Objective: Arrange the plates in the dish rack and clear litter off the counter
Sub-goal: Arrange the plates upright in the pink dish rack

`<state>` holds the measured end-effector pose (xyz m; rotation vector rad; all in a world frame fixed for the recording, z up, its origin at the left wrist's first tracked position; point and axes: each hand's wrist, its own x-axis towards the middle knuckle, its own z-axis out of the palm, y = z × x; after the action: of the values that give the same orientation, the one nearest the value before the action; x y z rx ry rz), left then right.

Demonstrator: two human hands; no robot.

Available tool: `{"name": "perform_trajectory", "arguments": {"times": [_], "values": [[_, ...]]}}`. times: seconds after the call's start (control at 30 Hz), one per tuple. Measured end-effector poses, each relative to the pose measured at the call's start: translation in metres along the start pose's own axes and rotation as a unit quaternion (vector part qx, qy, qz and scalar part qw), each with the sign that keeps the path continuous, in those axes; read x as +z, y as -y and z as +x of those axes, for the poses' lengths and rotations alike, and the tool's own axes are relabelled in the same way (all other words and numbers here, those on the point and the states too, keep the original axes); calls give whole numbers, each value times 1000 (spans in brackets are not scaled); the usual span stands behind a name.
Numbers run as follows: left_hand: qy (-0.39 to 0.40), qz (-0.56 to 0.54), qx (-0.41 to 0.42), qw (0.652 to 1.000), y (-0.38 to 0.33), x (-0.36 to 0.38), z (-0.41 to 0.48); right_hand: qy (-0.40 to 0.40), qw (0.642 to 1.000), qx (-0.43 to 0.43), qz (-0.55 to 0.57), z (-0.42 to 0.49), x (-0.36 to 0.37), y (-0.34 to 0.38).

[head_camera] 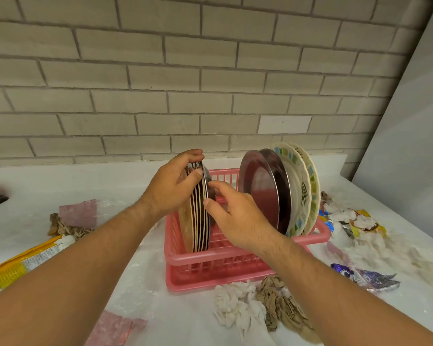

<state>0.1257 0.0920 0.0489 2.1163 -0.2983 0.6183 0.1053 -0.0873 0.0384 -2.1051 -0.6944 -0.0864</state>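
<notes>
So the pink dish rack (pixel 210 265) sits in the middle of the white counter (pixel 35 186), right up near the grey brick wall (pixel 210 71). The left hand (pixel 171 189) grips a stack of plates (pixel 198 221) standing on edge in the left end of the rack. Its fingers (pixel 193 154) curl over the top rims and the thumb presses the near side. The right hand (pixel 238 218) is on the same stack from the other side, thumb and fingers (pixel 216 186) pinching the rim of the outermost plate (pixel 210 193), a dark one.

Over at the right end of the rack, two steel plates (pixel 260 188) lean upright, with two patterned plates (pixel 300 186) just behind them, all touching.

Litter is everywhere on the counter:
- a yellow wrapper (pixel 23 263), crumpled brown paper (pixel 65 228) and a pink mesh scrap (pixel 78 213) on the left
- a white tissue wad (pixel 235 303) and another brown paper ball (pixel 280 303) touching it, just in front of the rack
- a purple wrapper (pixel 365 275) to the right of those
- a pile of wrappers and tissues (pixel 355 221) beside the rack's right end
</notes>
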Motion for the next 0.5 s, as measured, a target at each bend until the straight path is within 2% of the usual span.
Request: {"name": "perform_trajectory", "arguments": {"times": [0.23,0.37,0.5], "values": [[21,-24,-48,998,-10,-4,8,-9,999,0,-31,-3,1,4],[27,-30,-119,992,-17,-7,12,7,998,9,-59,-5,2,10],[25,9,-129,991,-24,-5,17,-5,990,18,-143,-4,3,21]]}}
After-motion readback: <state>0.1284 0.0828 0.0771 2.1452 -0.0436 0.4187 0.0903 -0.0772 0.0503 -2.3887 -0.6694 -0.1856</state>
